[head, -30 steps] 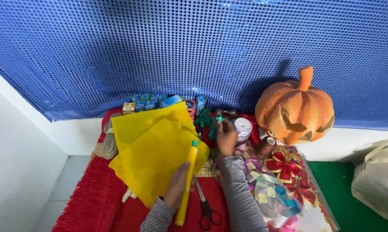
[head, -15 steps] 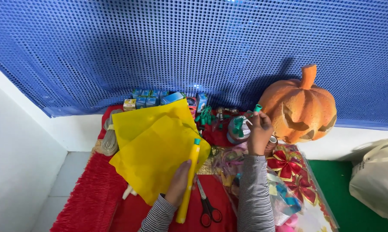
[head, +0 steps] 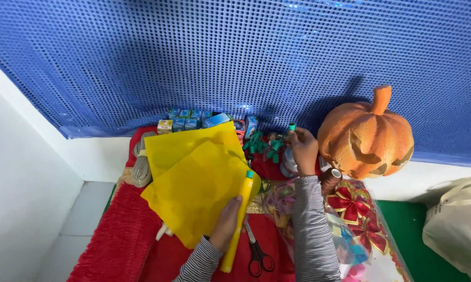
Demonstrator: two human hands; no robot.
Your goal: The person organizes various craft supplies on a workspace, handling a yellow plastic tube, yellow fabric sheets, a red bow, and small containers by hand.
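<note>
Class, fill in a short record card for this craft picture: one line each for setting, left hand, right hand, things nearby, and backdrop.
Setting: red fringed cloth on a surface by a white wall.
Left hand: left hand grips a yellow stick and yellow sheets.
Right hand: right hand pinches a small green piece, raised.
Things nearby: scissors, carved orange pumpkin, red bows in a clear bag, small boxes.
Backdrop: blue dotted sheet.
</note>
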